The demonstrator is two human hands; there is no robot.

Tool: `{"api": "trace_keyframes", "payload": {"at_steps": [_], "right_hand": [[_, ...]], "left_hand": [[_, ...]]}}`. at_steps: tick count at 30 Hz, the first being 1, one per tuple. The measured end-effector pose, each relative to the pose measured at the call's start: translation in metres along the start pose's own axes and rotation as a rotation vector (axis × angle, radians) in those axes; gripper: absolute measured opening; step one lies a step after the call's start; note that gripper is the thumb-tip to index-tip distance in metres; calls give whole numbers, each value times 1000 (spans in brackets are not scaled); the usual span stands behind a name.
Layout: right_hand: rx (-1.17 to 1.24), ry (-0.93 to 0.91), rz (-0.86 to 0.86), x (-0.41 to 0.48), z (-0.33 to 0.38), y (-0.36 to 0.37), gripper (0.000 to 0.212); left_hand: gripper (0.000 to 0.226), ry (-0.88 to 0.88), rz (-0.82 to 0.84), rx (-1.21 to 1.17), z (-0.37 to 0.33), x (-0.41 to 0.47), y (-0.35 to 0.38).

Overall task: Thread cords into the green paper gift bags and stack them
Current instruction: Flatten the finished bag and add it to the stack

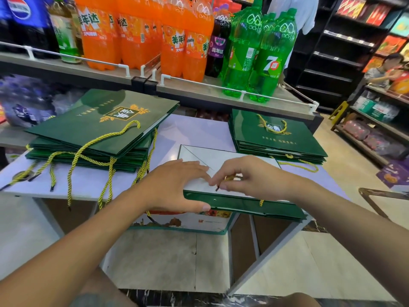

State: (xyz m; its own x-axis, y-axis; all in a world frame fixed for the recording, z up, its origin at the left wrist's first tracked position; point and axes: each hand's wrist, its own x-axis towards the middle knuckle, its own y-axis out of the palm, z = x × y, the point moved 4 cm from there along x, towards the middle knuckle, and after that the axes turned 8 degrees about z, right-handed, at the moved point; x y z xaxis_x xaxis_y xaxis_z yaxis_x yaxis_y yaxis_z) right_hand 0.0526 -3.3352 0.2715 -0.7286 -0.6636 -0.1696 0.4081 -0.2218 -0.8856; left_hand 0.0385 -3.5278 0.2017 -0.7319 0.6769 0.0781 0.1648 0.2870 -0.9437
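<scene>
We're in a shop, brightly lit from above. A pale table [194,129] stands on beige floor tiles [329,149]. Behind it, a railed wooden shelf [285,96] carries orange soda bottles [177,41] and green bottles [261,58]. Dark shelving [332,63] lines the right, with a yellow stool [339,109] nearby and a person [385,69] far right.

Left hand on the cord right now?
No: the right hand pinches the cord near its tip; the left hand lies flat on the green bag.
</scene>
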Motion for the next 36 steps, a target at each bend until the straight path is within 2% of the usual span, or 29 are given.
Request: {"api": "trace_keyframes", "payload": {"at_steps": [8, 14, 21, 27, 33, 35, 36], "right_hand": [[-103, -32, 0, 2, 3, 14, 29], [-181, -33, 22, 6, 8, 18, 32], [9, -20, -69, 4, 5, 13, 38], [82, 30, -141, 2, 0, 19, 46], [-15, 71, -130, -7, 8, 18, 33], [-115, 42, -204, -16, 14, 19, 30], [-148, 16, -305, -22, 18, 19, 27]], "left_hand": [[74, 11, -32, -44, 2, 1, 1], [57, 40, -65, -102, 0, 0, 0], [48, 18, -205, -212, 3, -7, -5], [47, 7, -217, -275, 7, -7, -3], [46, -15, -227, -310, 9, -7, -2], [47, -21, -230, -319, 10, -7, -3], [48, -24, -232, -322, 10, -6, -3]]}}
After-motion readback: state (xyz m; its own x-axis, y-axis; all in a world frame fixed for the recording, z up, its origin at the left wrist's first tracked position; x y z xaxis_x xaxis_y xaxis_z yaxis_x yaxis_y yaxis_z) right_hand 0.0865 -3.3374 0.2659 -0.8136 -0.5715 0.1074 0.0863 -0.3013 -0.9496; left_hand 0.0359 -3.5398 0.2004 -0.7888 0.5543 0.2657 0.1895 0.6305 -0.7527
